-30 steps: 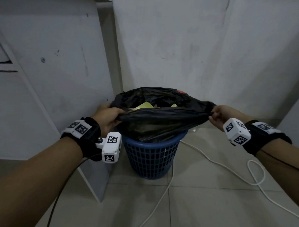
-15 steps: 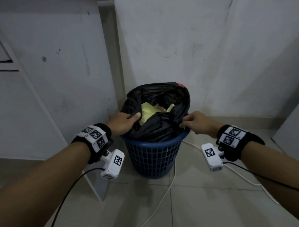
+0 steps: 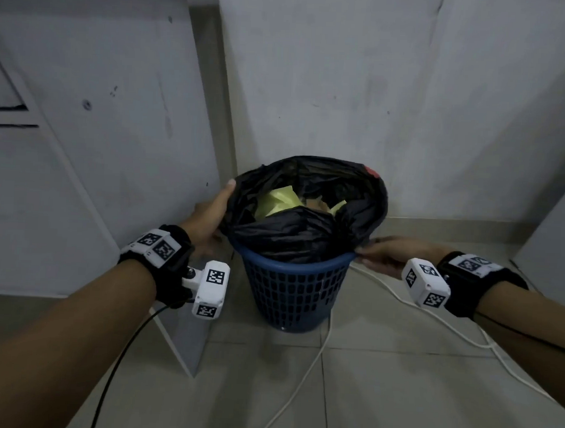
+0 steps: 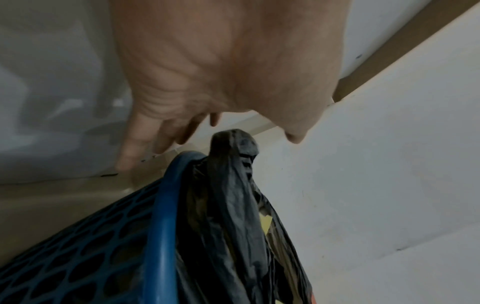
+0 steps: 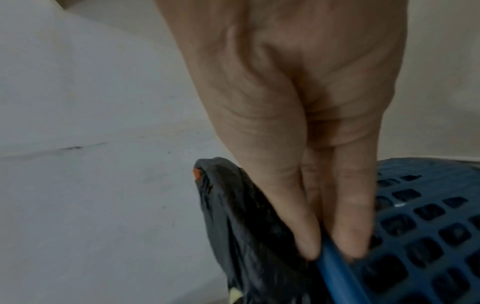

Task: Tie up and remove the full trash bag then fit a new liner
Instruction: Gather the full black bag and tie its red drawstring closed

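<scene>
A black trash bag (image 3: 306, 234) full of yellow paper scraps sits in a blue mesh basket (image 3: 291, 288) on the floor, its mouth loose and standing above the rim. My left hand (image 3: 221, 211) is open against the bag's left side, thumb up along the plastic. The left wrist view shows that hand (image 4: 221, 131) spread over a bunched fold of the bag (image 4: 233, 205) and the basket's rim (image 4: 161, 226), gripping nothing. My right hand (image 3: 367, 251) is at the right rim. In the right wrist view its thumb and fingers (image 5: 350, 236) pinch the bag's edge (image 5: 246, 226) at the rim of the basket (image 5: 420, 226).
The basket stands in a corner, with a white wall behind and a white cabinet panel (image 3: 116, 142) close on its left. A white cable (image 3: 300, 376) runs over the tiled floor in front and to the right. A black wire (image 3: 116, 362) hangs from my left wrist.
A second ago both hands held the bag's mouth stretched wide. They then drew together. Now the left hand has let go and lies open, and the right has dropped to the right rim.
</scene>
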